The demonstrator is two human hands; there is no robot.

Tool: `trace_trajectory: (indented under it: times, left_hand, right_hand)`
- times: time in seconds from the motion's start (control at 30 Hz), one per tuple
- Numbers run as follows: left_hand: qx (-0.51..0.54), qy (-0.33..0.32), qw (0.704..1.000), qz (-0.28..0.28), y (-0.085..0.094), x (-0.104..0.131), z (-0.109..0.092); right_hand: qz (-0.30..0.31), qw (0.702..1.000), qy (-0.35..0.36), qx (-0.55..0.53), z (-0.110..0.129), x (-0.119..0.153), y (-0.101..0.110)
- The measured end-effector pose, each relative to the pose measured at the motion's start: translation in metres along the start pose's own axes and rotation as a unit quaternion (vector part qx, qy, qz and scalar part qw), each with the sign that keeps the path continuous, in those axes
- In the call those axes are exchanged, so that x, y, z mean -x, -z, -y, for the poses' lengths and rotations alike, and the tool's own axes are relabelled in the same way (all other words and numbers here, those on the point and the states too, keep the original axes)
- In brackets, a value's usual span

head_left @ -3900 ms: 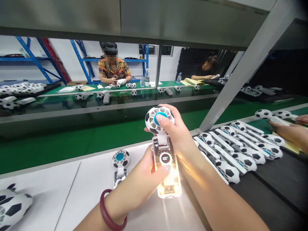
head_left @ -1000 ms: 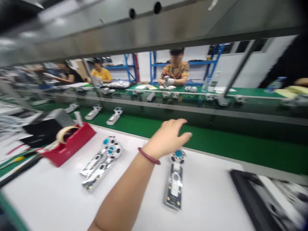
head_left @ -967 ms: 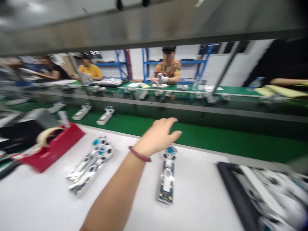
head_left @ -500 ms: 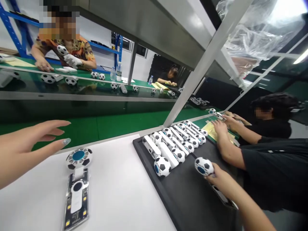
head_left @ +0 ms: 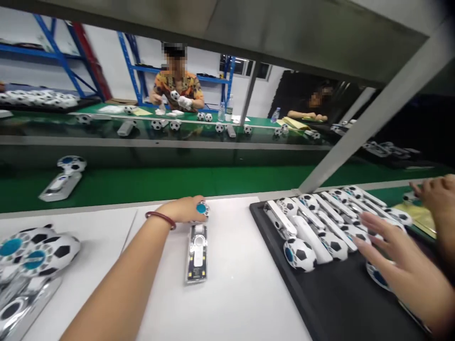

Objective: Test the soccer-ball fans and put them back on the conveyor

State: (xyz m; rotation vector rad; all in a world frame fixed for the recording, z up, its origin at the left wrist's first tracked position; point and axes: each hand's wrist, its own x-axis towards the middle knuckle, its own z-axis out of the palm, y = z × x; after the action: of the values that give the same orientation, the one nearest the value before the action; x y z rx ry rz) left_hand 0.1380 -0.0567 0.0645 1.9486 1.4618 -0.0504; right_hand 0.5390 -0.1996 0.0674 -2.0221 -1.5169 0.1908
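Note:
My left hand (head_left: 185,210), with a dark red bracelet at the wrist, curls its fingers round the ball head of a soccer-ball gadget (head_left: 196,258). That gadget lies on the white tabletop; a circuit board shows through its clear handle. My right hand (head_left: 408,265) is open, fingers apart, over the black tray (head_left: 259,232). Beneath it lies another soccer-ball gadget (head_left: 377,275), partly hidden by the hand. Several soccer-ball gadgets with white handles (head_left: 300,255) lie in rows in the tray's far part.
More gadgets (head_left: 50,253) lie at the left on the white table (head_left: 231,303). Another gadget (head_left: 62,180) rests on the green belt (head_left: 170,182). A slanted post (head_left: 341,137) rises behind the tray. A co-worker's hand (head_left: 439,199) is at the right; other people sit across.
My view has swung left. My right hand has let go of its gadget, which now lies in the tray. My left hand has come down and taken hold of the gadget on the white table.

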Motion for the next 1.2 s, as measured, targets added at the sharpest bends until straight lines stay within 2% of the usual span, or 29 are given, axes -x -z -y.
trace_trajectory:
  times: [0.07,0.13,0.2,0.3,0.37,0.4,0.43,0.5,0.63,0.73,0.87,1.2]
  left_hand:
    - [0.013,-0.047,0.999,-0.022,-0.001,0.0,-0.004]
    - [0.041,-0.109,0.989,-0.091,0.002,0.007,-0.01]
    - [0.092,-0.159,0.965,-0.187,0.009,0.017,-0.016]
    - [0.187,-0.185,0.916,-0.302,0.021,0.036,-0.022]
    - [0.214,-0.184,0.888,-0.362,0.026,0.047,-0.023]
    - [0.211,-0.18,0.876,-0.396,0.027,0.051,-0.024]
    - [0.199,-0.175,0.864,-0.427,0.028,0.054,-0.026]
    - [0.171,-0.168,0.848,-0.473,0.026,0.057,-0.029]
    - [0.141,-0.169,0.823,-0.524,0.019,0.056,-0.042]
    - [0.128,-0.169,0.809,-0.548,0.015,0.055,-0.049]
    - [0.128,-0.155,0.805,-0.558,0.013,0.056,-0.052]
    - [0.118,-0.139,0.806,-0.563,0.013,0.062,-0.056]
  right_hand:
    - [0.075,0.992,-0.001,-0.102,0.055,-0.001,-0.025]
    - [0.18,0.96,0.014,-0.213,0.105,0.0,-0.052]
    - [0.313,0.891,0.044,-0.326,0.143,0.002,-0.079]
    - [0.497,0.743,0.044,-0.446,0.182,0.007,-0.11]
    - [0.557,0.654,0.028,-0.511,0.196,0.011,-0.124]
    - [0.566,0.625,0.022,-0.537,0.2,0.013,-0.129]
    - [0.567,0.609,0.019,-0.555,0.203,0.015,-0.132]
    - [0.553,0.607,0.021,-0.571,0.204,0.018,-0.136]
    - [0.518,0.643,0.042,-0.562,0.199,0.019,-0.136]
    - [0.499,0.667,0.047,-0.552,0.197,0.02,-0.129]
    - [0.489,0.693,0.029,-0.53,0.2,0.023,-0.117]
    - [0.491,0.685,0.035,-0.536,0.203,0.023,-0.11]
